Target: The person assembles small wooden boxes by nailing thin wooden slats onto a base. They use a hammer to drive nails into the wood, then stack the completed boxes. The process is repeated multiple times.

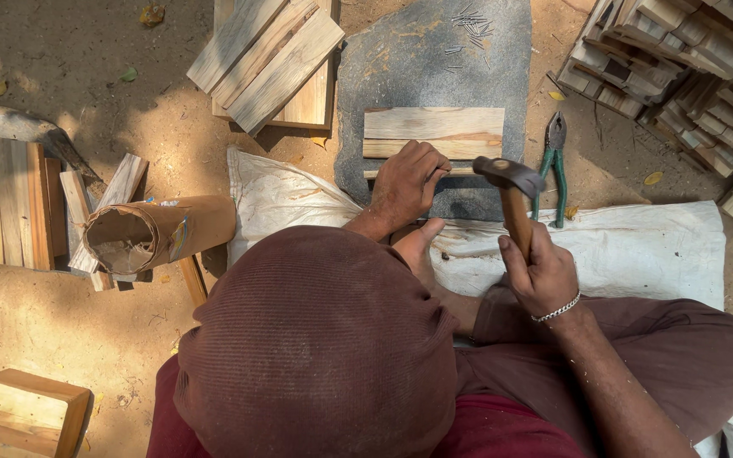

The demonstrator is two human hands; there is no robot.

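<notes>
Fingers (431,161) of your left hand (406,182) are curled together and pressed down on the near edge of the pale wooden boards (434,133), pinching at a point there; whatever small thing they pinch is too small to tell. Your right hand (541,273) is wrapped tight around the brown wooden handle of the hammer (511,191), fist shut, a silver chain bracelet (556,310) at the wrist. Hammer's dark metal head hangs just right of the left hand's knuckles, above the boards' near right corner, close but not clearly touching.

Boards lie flat, side by side, long edges running left to right, on a flat grey stone slab (434,59) set in the sandy ground. Loose scatter of thin metal nails (471,25) at the slab's far end, well apart from the boards. Green-handled pliers (555,165) lie on the dirt just right of the slab, jaws pointing away from you.

White woven sack (621,246) is spread on the ground under your legs, reaching to the slab's near edge. Left of it, a rolled brown paper tube (159,233) lies on its side, open mouth toward the left. Stacks of cut planks: one stack (269,59) just left of the slab, a flat bundle (6,199) at far left, a large heap of short pieces (689,68) at upper right. Small wooden box (23,411) sits at lower left.
</notes>
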